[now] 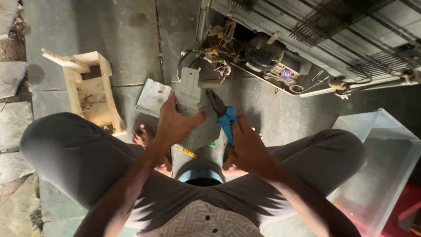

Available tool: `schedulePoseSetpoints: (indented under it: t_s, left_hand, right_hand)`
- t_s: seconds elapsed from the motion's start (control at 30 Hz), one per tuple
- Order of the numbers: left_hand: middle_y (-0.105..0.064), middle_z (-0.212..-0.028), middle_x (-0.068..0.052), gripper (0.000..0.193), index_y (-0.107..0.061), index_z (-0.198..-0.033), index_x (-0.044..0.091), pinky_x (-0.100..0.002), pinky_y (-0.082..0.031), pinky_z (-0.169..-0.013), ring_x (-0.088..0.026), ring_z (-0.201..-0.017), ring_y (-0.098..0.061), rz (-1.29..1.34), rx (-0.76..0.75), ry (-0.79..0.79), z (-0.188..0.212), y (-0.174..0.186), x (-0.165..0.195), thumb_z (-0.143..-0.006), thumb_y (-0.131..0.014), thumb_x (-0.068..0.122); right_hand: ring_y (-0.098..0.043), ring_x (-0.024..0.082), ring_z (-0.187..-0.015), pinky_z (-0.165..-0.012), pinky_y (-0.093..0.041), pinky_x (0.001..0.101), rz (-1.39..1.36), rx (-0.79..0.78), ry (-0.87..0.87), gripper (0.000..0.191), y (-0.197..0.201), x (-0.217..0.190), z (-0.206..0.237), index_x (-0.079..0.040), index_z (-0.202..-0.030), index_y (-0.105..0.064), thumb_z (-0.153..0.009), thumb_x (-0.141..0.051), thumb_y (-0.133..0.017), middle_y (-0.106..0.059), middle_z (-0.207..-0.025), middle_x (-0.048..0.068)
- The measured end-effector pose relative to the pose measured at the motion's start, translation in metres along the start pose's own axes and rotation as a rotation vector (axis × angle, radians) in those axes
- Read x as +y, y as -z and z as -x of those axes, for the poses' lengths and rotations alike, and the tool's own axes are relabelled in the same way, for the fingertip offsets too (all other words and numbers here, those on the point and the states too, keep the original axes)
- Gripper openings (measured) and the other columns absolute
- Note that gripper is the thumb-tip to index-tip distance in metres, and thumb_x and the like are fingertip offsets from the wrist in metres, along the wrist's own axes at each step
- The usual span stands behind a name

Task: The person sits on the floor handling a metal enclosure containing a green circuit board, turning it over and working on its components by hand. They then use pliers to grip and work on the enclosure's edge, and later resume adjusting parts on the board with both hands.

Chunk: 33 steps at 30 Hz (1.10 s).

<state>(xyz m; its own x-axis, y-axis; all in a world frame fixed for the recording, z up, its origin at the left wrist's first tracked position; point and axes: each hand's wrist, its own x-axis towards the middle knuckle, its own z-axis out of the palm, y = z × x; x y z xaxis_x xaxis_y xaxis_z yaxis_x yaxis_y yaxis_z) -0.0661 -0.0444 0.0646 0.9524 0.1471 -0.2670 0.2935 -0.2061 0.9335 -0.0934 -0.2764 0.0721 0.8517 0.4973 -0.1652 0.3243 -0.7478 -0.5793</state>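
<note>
1. While the right hand [247,147] wraps its fingers around the blue handles of a pair of pliers [222,115], the dark jaws of the tool point toward the upper left, just right of the frame's centre.
2. Just beside the pliers, a grey metal plate [191,94] lies flat at the centre of the frame; the left hand [175,125] presses on it with fingers spread wide and the thumb reaching toward the pliers.
3. Below the plate, a small yellow-handled tool [186,152] lies between the person's bare feet.
4. Left of the plate, a thin square metal sheet [152,97] rests on the stone floor [127,39].
5. Farther left, a rough wooden frame [90,90] sits on the floor.
6. Along the upper right, the opened back of an appliance [307,44] shows a black compressor [263,52] and loose wiring.
7. At the lower right stands a clear plastic bin [381,162].
</note>
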Motion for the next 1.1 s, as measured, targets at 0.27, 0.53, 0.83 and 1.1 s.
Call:
schedulePoseSetpoints:
  t_s: [0.27, 0.53, 0.83, 1.1]
  left_hand:
    - [-0.073, -0.089, -0.008, 0.056, -0.069, -0.11, 0.0, -0.033, -0.056, -0.067, -0.015, -0.074, -0.068, 0.134, 0.013, 0.121, -0.009, -0.006, 0.003, -0.073, -0.081, 0.041]
    - [-0.074, -0.091, -0.009, 0.06, -0.068, -0.111, -0.001, -0.032, -0.057, -0.068, -0.015, -0.076, -0.069, 0.172, 0.027, 0.115, -0.016, -0.004, -0.005, -0.071, -0.081, 0.042]
    - [-0.074, -0.098, -0.01, 0.051, -0.067, -0.114, -0.004, -0.031, -0.059, -0.073, -0.015, -0.081, -0.07, 0.487, 0.078, 0.062, -0.018, 0.006, -0.01, -0.08, -0.081, 0.032]
    - [-0.075, -0.099, -0.011, 0.052, -0.066, -0.114, -0.004, -0.031, -0.059, -0.074, -0.015, -0.082, -0.071, 0.448, 0.055, 0.059, -0.014, 0.007, -0.009, -0.079, -0.081, 0.032]
  right_hand:
    - [-0.057, 0.044, -0.097, -0.08, -0.051, 0.0513, -0.355, 0.152, -0.059, 0.045, 0.019, -0.006, -0.006, -0.002, -0.118, -0.053, -0.073, 0.004, -0.053, -0.053, -0.108, 0.022]
    - [-0.063, 0.044, -0.098, -0.075, -0.052, 0.0484, -0.084, 0.29, 0.011, 0.047, 0.022, 0.003, -0.011, 0.0, -0.121, -0.056, -0.074, 0.003, -0.063, -0.054, -0.126, 0.02]
    - [-0.063, 0.045, -0.094, -0.071, -0.051, 0.0506, -0.002, 0.321, -0.096, 0.044, 0.027, 0.011, -0.014, 0.0, -0.117, -0.057, -0.074, 0.003, -0.061, -0.056, -0.122, 0.018]
    - [-0.062, 0.045, -0.093, -0.071, -0.05, 0.0527, 0.038, 0.31, -0.079, 0.042, 0.021, 0.014, -0.014, 0.001, -0.116, -0.056, -0.075, 0.001, -0.063, -0.054, -0.125, 0.019]
